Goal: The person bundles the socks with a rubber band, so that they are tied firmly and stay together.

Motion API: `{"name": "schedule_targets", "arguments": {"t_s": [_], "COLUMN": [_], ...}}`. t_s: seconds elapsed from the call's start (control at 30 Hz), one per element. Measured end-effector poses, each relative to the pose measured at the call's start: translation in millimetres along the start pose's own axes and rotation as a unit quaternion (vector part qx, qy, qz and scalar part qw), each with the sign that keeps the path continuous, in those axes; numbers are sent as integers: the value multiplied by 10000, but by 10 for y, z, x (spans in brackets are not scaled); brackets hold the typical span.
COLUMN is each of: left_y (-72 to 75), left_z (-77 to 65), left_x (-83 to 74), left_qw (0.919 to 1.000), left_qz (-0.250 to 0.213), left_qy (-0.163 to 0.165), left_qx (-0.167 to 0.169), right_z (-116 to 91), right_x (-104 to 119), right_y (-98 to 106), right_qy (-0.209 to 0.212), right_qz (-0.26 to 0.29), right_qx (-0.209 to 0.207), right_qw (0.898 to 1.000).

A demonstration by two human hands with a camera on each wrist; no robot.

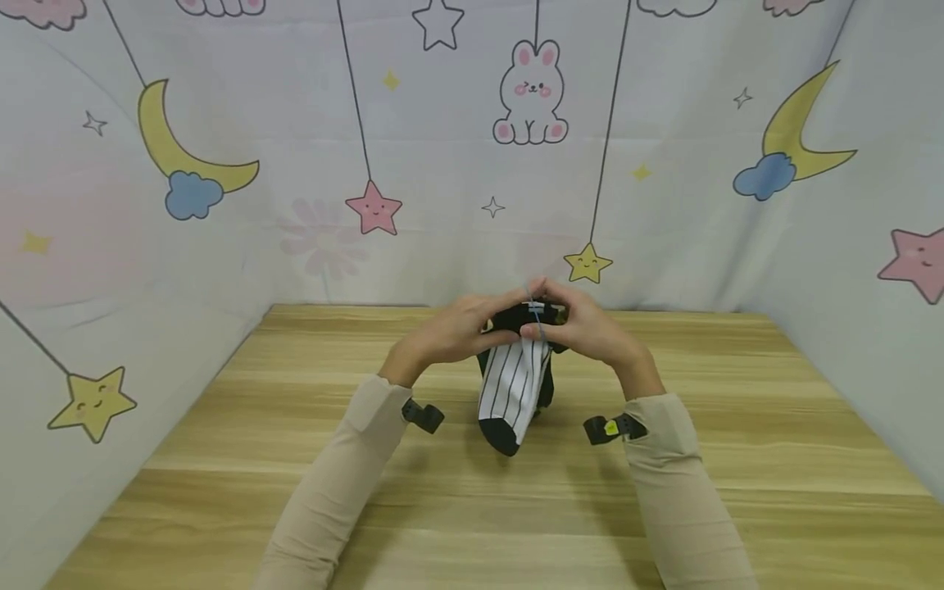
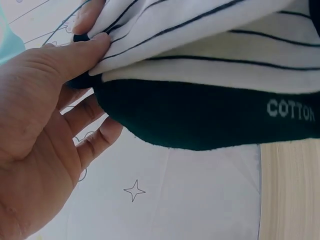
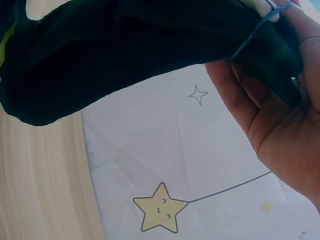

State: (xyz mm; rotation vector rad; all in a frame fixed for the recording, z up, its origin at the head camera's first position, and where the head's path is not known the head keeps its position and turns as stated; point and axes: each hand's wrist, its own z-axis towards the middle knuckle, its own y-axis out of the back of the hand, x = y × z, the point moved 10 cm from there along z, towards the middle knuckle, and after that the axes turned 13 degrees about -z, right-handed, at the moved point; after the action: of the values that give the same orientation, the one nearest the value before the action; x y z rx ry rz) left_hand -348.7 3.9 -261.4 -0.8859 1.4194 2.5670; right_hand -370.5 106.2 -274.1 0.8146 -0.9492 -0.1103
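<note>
Both hands hold a bundle of socks up over the table. A white sock [image 1: 509,381] with dark stripes and a black toe hangs down in front in the head view. My left hand [image 1: 457,332] pinches the bundle's upper end between thumb and fingers; in the left wrist view, the dark sole [image 2: 195,117] shows the word "COTTON". On the other side, my right hand [image 1: 593,332] grips the same upper end. A thin blue rubber band [image 3: 257,30] crosses the bundle there, at the right fingers. A dark sock [image 3: 115,60] fills the top of the right wrist view.
The wooden table [image 1: 472,524] lies beneath the hands. A white cloth backdrop [image 1: 442,147] printed with moons, stars and a rabbit stands behind and along both sides. Small black cameras are strapped to both beige sleeves [image 1: 335,475].
</note>
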Motion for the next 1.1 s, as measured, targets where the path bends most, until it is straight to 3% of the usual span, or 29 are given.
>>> {"name": "schedule_targets", "arguments": {"t_s": [0.23,0.6,0.73,0.9,1.1], "left_y": [39,162,161,124,77], "left_z": [-6,-55,-62,-65,-65], "left_x": [55,116,142,168,151], "left_qw": [9991,9979,9975,9962,9957], "left_qz": [-254,-237,-169,-205,-259], "left_qy": [340,526,635,839,881], "left_qx": [-91,-307,-273,-87,102], "right_z": [-46,-206,-256,-324,-325], "right_x": [25,-10,18,32,52], "right_y": [194,524,643,784,812], "right_qy": [66,87,210,376,525], "right_qz": [-424,3,35,528,878], "right_qx": [-534,-1297,-1683,-2202,-2321], "right_qw": [9977,9915,9855,9733,9673]}}
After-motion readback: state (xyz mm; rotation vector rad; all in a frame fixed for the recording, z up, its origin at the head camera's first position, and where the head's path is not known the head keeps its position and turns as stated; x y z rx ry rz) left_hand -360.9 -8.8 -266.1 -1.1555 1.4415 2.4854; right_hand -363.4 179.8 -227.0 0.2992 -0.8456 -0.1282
